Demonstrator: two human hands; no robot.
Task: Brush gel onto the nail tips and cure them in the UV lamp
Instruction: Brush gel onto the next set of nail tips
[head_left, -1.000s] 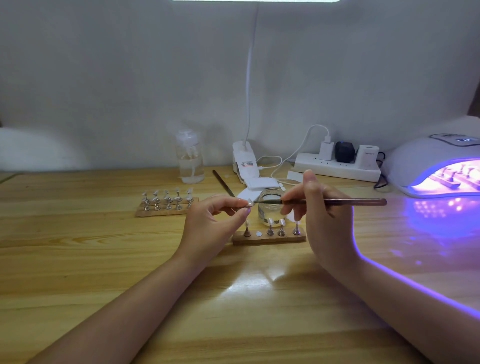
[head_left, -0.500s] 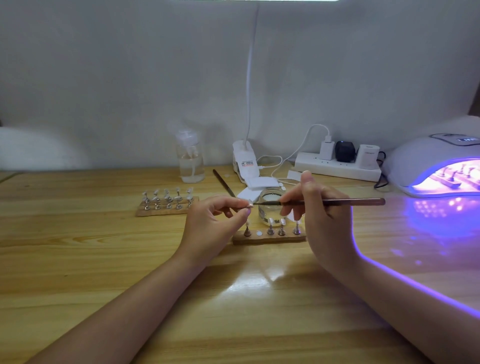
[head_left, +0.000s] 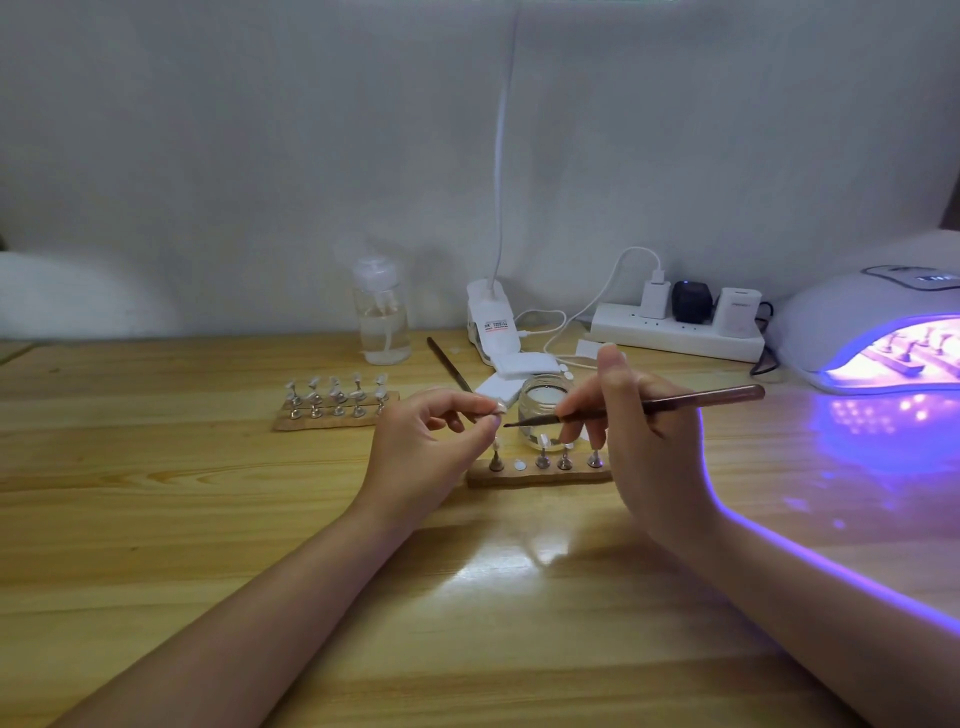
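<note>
My left hand (head_left: 427, 453) pinches a small nail tip (head_left: 497, 407) on its peg between thumb and fingers, above the near wooden stand (head_left: 535, 476). My right hand (head_left: 631, 441) grips a brown gel brush (head_left: 670, 402); its dark bristle end sits just right of and slightly below the nail tip. Behind the brush stands an open glass gel jar (head_left: 543, 405). The stand holds several pegs with tips and one bare round slot. At the right edge the white UV lamp (head_left: 852, 317) glows purple, with stands of tips inside.
A second wooden stand (head_left: 335, 415) with several nail tips lies to the left. Behind it stand a clear pump bottle (head_left: 382, 319), a spare brush (head_left: 449, 365), white pads (head_left: 506, 382), a clip lamp base (head_left: 488, 322) and a power strip (head_left: 675, 332) with plugs.
The brush tip has dropped slightly and drawn a little away from the nail tip. My left hand holds the tip in about the same place.
</note>
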